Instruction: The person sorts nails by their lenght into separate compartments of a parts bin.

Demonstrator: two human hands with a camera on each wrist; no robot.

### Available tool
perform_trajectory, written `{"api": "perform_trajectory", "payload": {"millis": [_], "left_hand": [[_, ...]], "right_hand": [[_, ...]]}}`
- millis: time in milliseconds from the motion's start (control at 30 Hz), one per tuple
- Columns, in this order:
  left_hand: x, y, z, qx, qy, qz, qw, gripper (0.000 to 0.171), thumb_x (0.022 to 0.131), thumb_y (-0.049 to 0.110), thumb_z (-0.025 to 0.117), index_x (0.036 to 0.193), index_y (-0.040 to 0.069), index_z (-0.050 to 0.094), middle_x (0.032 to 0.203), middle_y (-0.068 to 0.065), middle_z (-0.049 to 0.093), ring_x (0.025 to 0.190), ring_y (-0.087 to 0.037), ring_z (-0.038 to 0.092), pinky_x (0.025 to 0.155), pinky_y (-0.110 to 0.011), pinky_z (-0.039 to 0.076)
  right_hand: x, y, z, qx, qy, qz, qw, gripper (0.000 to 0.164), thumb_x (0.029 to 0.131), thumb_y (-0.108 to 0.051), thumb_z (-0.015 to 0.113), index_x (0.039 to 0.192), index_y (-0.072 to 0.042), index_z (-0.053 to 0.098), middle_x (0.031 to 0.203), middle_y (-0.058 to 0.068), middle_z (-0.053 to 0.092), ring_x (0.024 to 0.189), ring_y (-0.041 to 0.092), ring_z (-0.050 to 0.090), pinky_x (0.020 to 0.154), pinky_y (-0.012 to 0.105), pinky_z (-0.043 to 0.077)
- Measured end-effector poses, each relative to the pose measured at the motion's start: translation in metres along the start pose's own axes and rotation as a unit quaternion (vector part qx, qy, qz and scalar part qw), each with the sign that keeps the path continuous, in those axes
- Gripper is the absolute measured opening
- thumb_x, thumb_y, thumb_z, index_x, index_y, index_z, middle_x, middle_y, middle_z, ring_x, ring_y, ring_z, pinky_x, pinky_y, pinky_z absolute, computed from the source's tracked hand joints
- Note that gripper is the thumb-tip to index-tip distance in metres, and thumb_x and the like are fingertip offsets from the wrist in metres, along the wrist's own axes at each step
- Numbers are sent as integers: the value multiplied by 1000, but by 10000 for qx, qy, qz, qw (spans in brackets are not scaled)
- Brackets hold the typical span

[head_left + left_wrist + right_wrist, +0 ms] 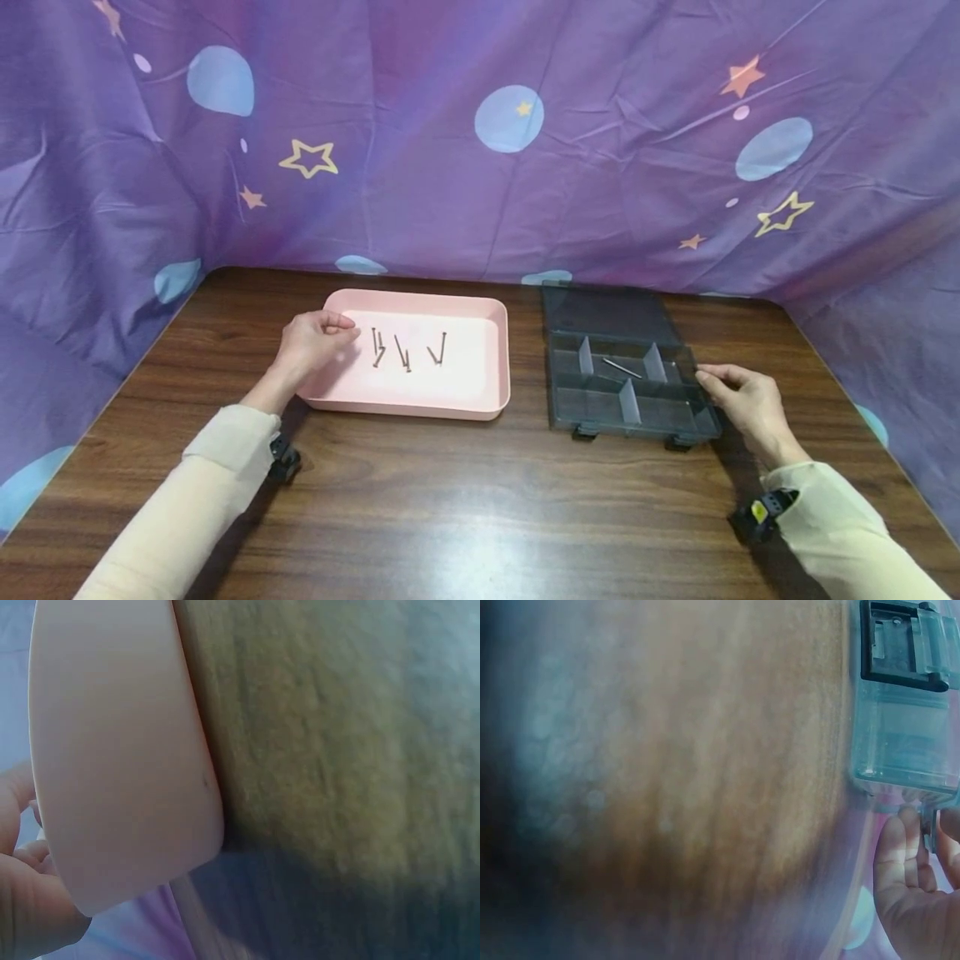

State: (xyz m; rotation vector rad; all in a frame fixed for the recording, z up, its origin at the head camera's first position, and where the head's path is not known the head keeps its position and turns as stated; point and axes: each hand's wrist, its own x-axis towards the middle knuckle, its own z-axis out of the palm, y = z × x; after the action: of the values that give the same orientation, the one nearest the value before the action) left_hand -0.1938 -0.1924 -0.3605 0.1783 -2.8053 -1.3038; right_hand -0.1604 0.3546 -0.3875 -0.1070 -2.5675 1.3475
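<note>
A pink tray (pixel 442 411) stands left of centre on the table, with several slim metal screws (pixel 402 353) scattered inside. Over the tray's left side reaches my left hand (pixel 315 340), its loosely bent fingers and thumb close together above the tray floor; no held thing shows. Part of that hand hides behind the tray wall in the left wrist view. To the right lies a dark see-through compartment box (pixel 628 430), lid folded back. One silver screw (pixel 622 367) rests in its back middle compartment. My right hand (pixel 750 404) pinches the box at its right edge.
The brown wooden table (pixel 420 483) carries both containers. Behind it hangs a purple cloth (pixel 420 167) with stars and planets. The box's open lid (pixel 607 312) lies toward the cloth, and its black latches (pixel 585 432) face the front.
</note>
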Motion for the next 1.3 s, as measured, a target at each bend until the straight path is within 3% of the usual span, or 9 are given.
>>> {"api": "perform_trajectory", "payload": {"millis": [267,433,500,700,800,1067,1300], "left_hand": [[-2,0,-2,155,26,32,9999,28,85,22,65,101,0,68,96,-16,71,68,-5,55,74,-27,41],[-2,1,-1,234,-37,-31,9997,30,85,19,66,106,-2,65,99,-18,70,65,-6,56,66,-23,42],[-3,2,0,364,-52,-28,9993,31,86,19,65,107,-3,63,99,-19,70,67,-12,60,66,-25,44],[-5,3,5,732,-178,-36,9972,37,89,17,61,116,-8,56,107,-23,66,100,-35,61,90,-42,44],[-6,3,7,846,-206,8,9962,39,89,16,59,118,-9,54,112,-25,64,107,-38,58,94,-44,42],[-6,3,9,1029,-216,-81,9944,42,89,17,58,122,-8,52,117,-23,62,114,-38,54,98,-45,40],[-3,1,13,1156,-177,-34,9931,43,89,17,58,123,-8,50,118,-24,61,112,-40,54,96,-46,40]], "right_hand": [[-1,-2,0,5,-20,39,10000,10,90,-15,61,88,-9,69,75,-40,56,56,-6,50,51,13,43],[0,-1,1,-238,3,10,9997,27,91,-15,61,99,11,65,75,-42,53,56,-6,49,51,13,43],[0,-1,1,-276,-10,9,9996,32,91,-15,60,102,14,63,75,-42,53,56,-5,49,51,13,43],[0,0,0,-226,-5,56,9997,24,91,-17,61,97,5,67,75,-40,55,56,-5,50,51,14,43],[0,1,1,-244,24,48,9997,28,91,-16,61,100,10,65,74,-41,54,56,-5,50,51,13,44],[-1,1,1,-206,53,12,9998,29,91,-16,61,100,12,65,74,-40,55,55,-5,49,50,13,42],[0,2,1,-164,53,-24,9998,21,90,-16,62,95,4,67,75,-39,56,57,-6,49,51,13,43]]}}
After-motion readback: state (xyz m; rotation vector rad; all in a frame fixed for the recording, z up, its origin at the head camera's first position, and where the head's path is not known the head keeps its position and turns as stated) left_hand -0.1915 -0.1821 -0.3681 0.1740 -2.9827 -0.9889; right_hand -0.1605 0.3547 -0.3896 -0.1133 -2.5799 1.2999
